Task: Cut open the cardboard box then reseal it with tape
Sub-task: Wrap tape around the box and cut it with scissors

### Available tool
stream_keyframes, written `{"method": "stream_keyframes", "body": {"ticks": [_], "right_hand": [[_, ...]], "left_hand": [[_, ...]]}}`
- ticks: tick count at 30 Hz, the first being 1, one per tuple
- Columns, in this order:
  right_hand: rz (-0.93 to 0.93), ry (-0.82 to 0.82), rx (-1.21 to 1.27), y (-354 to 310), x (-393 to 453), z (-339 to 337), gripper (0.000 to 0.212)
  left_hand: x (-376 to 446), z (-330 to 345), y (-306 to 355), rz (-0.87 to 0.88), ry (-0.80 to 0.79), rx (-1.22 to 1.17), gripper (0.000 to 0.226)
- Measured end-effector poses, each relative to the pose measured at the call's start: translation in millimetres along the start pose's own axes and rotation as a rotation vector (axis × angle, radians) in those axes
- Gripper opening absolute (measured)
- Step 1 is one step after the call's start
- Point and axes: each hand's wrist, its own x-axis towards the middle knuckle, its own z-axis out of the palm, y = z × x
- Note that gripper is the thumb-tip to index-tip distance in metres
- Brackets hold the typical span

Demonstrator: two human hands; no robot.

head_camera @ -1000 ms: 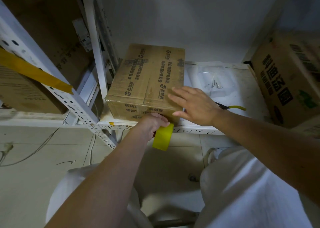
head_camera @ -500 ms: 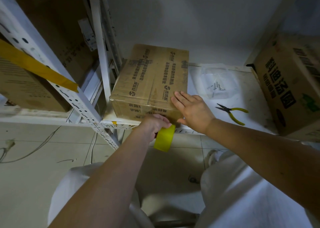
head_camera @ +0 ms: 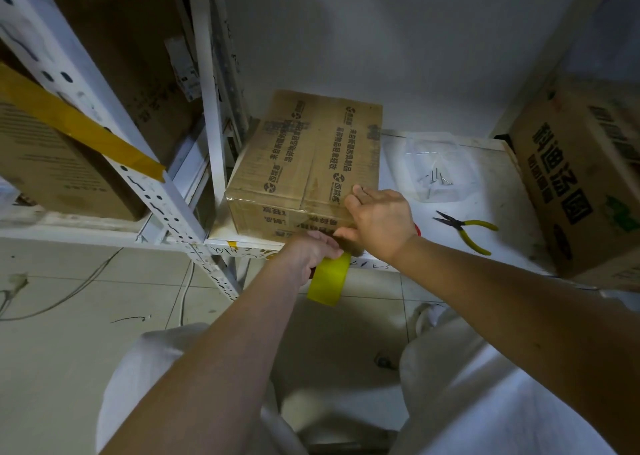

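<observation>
On a white shelf (head_camera: pixel 485 212), a closed cardboard box (head_camera: pixel 308 163) being taped.
Left hand (head_camera: pixel 308 253) grips a yellow tape roll (head_camera: pixel 329 278) at the box's near face — right hand (head_camera: pixel 377 219), fingers straight, presses its near corner; the box's long axis runs away from the person.

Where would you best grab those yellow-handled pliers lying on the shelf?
Grip the pliers by the two yellow handles, coming from above on the near right. They lie flat on the shelf with the dark jaws pointing left toward the right hand, handles splayed and clear.

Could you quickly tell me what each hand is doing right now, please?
Left hand: grips the yellow tape roll.
Right hand: open, resting on the cardboard box at its near edge.
</observation>
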Motion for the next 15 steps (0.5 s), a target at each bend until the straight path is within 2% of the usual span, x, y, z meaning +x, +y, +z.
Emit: {"method": "stream_keyframes", "body": {"ticks": [8,12,15], "right_hand": [[0.019,-0.009,-0.021,-4.2,-11.3,2.1,0.074],[-0.010,-0.007,0.142,9.9,-8.6,-7.5,0.055],[0.104,-0.007,0.337,26.4,-1.6,-15.4,0.040]], "left_hand": [[-10.7,-0.4,3.1,-0.012,0.017,-0.002,0.017],[-14.8,-5.5,3.4,-0.001,0.081,-0.109,0.019],[-13.3,-9.1,5.3,0.001,0.202,-0.252,0.023]]}}
